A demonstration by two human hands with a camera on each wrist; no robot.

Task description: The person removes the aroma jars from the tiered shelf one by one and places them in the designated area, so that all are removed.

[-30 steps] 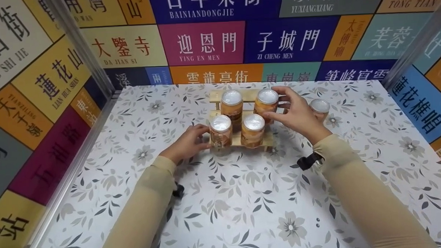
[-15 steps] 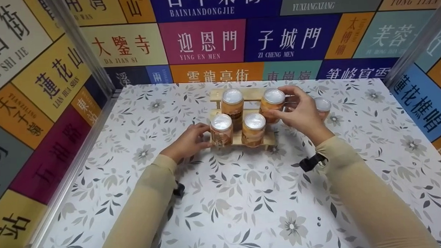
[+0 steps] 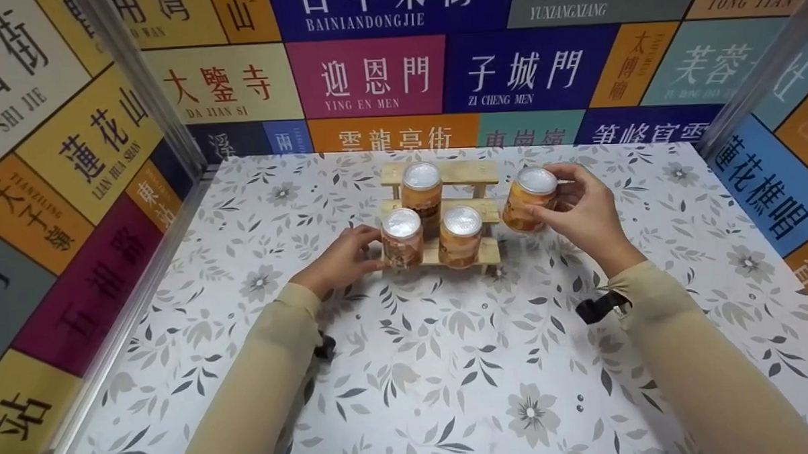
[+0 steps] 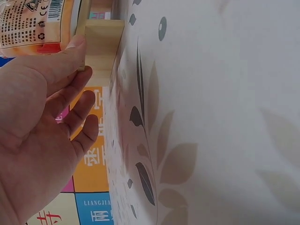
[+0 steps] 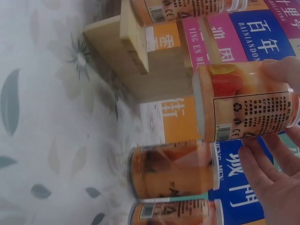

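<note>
My right hand [image 3: 591, 210] grips an orange-labelled can [image 3: 529, 199] with a silver lid, tilted and held off the right side of a three-step wooden stand [image 3: 481, 211]. Thumb on one side and fingers on the other hold that can in the right wrist view. My left hand [image 3: 338, 259] pinches the left end of the stand's low step between thumb and index finger, its other fingers loosely bent. Beside it, a can [image 3: 402, 244] sits on the low step, with another can [image 3: 459, 242] to its right. A third can [image 3: 421, 193] stands on the middle step.
Two more cans, a nearer can [image 5: 171, 171] and a can at the frame's edge [image 5: 176, 213], stand on the table in the right wrist view. A flower-patterned cloth [image 3: 409, 374] covers the table. Sign-printed walls [image 3: 372, 77] enclose the back and sides.
My right hand has lifted the can off the stand's middle step and carried it to the right. My left hand stays at the stand's left end.
</note>
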